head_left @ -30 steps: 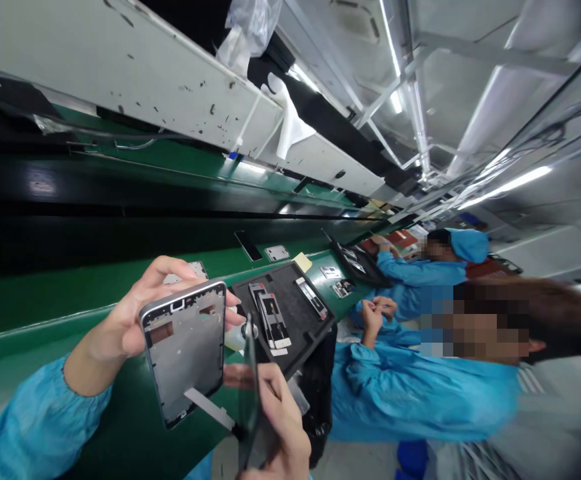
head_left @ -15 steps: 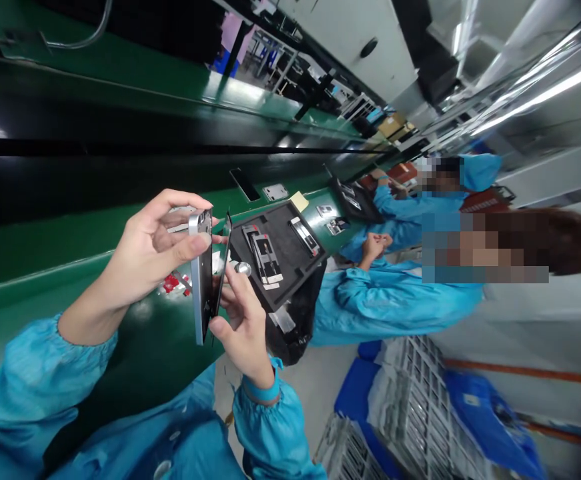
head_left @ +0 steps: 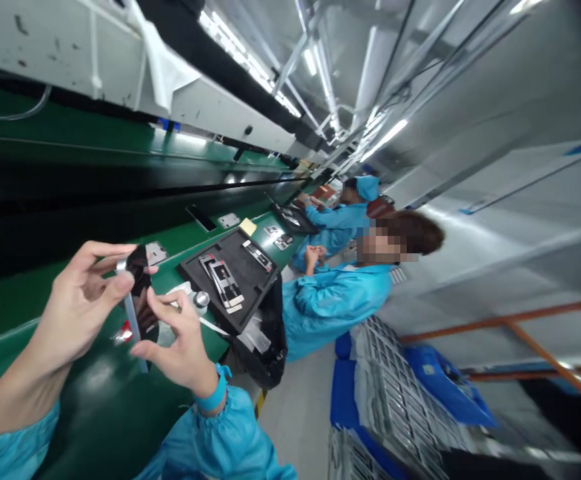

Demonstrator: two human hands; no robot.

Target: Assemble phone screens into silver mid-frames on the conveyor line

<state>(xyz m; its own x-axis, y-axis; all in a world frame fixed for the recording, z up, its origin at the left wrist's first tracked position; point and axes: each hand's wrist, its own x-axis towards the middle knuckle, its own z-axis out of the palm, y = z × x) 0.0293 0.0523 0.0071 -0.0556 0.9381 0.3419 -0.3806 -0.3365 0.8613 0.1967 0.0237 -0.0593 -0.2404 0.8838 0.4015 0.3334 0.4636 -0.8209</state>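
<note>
A smartphone with a silver-blue frame (head_left: 131,315) stands upright between my hands. Its glossy dark screen (head_left: 143,293) faces right and lies against the frame, or nearly so; I cannot tell whether any gap is left. My left hand (head_left: 83,303) grips the frame near its upper end, thumb on the near side. On the screen side, my right hand (head_left: 180,330) has its thumb and fingers at the screen and lower edge. A small red item (head_left: 124,332) lies on the green bench (head_left: 95,400) behind the phone.
A dark foam tray (head_left: 230,263) holds several phone parts. Beside it are a round metal piece (head_left: 201,300), a black bag (head_left: 270,347) and a yellow note (head_left: 247,227). A dark screen panel (head_left: 201,217) lies farther back. Two co-workers in blue sit along the bench.
The screen, earlier apart from the frame, has come against or close to it. The camera has swung up and right, so hands and phone appear farther left.
</note>
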